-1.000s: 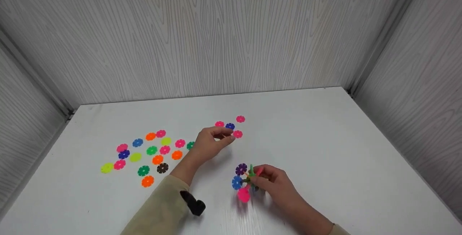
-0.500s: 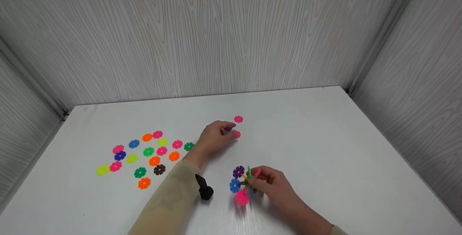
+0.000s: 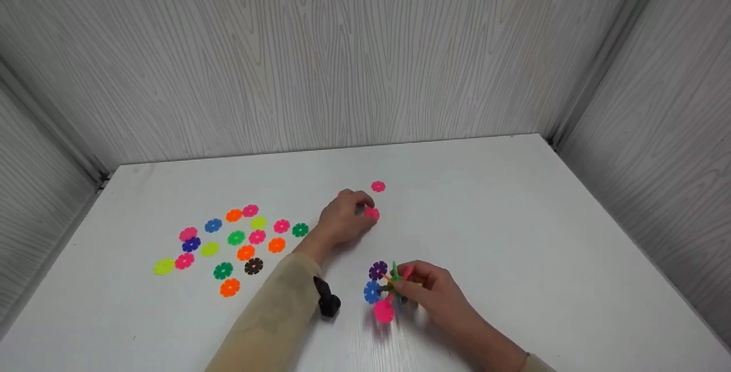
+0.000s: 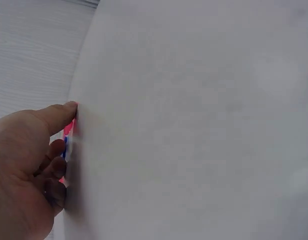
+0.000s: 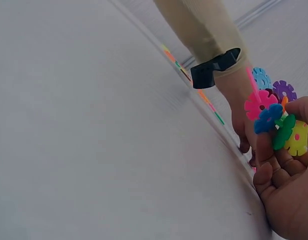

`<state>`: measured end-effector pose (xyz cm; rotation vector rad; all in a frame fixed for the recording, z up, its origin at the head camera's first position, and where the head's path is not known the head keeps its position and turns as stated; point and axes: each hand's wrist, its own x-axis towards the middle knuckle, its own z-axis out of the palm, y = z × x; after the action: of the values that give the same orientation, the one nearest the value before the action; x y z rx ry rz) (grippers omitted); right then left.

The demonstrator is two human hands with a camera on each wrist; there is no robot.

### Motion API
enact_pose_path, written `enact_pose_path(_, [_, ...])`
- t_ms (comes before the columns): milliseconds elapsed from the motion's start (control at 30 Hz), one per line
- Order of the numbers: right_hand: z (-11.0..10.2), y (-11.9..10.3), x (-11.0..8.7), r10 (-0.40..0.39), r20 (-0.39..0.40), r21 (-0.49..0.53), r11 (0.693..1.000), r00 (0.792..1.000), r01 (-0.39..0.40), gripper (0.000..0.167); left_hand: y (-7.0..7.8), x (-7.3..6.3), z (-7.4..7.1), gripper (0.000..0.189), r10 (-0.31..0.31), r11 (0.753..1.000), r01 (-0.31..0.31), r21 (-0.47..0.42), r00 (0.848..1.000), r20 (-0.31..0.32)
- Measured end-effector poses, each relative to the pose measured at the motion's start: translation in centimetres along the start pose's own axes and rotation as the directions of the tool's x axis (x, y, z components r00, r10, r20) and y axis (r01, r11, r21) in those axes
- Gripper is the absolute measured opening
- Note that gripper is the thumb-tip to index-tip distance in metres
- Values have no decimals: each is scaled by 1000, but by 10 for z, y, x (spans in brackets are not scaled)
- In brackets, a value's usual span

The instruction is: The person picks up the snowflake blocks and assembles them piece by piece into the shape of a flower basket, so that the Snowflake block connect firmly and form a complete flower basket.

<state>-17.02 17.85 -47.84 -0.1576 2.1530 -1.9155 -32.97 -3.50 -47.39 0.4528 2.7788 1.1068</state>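
In the head view my left hand (image 3: 345, 218) is at a pink notched plastic disc (image 3: 372, 214), its thumb and index finger pinching the edge. In the left wrist view the thumb tip sits right at a pink edge, with a bit of blue behind the curled fingers. My right hand (image 3: 431, 286) grips a cluster of interlocked discs (image 5: 268, 118) above the table, nearer the front. Pink, blue, purple, green, yellow and orange discs stick out of that cluster at different angles. Fingers hide part of it.
Several loose discs (image 3: 236, 238) in mixed colours lie flat on the white table (image 3: 485, 206) at the left. Another pink disc (image 3: 378, 186) lies just beyond my left hand. A wood-grained panel (image 3: 342, 52) rises behind the table, with side panels left and right.
My left hand has reached slightly forward and right, its thumb and index finger closing on the pink disc, which has shifted a little. The right hand keeps its hold on the cluster, nearly still.
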Motion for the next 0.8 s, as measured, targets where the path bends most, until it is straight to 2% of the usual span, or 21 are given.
enact_pose_path(100, [1,0,0,3,2,-7,1000,1000,-3,33,1,-9,-3,31,-9,995,9,-99,1000,3])
enact_pose_path(233, [1,1,0,-4,10,-14,1000,1000,4,32,3,-28,-7,26,-14,973,10,-230,1000,-17])
enact_pose_path(300, [1,1,0,-14,13,-16,1000,1000,14,32,6,-40,-11,20,-17,955,9,-298,1000,-24])
enact_pose_path(467, [0,1,0,-17,10,-31,999,1000,18,30,21,-73,-21,15,56,895,-64,-441,998,-32])
enact_pose_path(600, [0,0,0,-11,1,-51,999,1000,12,30,36,-98,-27,17,133,853,-147,-500,989,-65])
enact_pose_path(733, [2,-1,-2,-26,-1,-56,998,1000,25,30,46,-115,-25,19,169,830,-184,-527,983,-77])
enact_pose_path(800, [3,-1,-2,-30,0,-58,998,1000,29,29,49,-122,-21,21,181,827,-191,-528,981,-72])
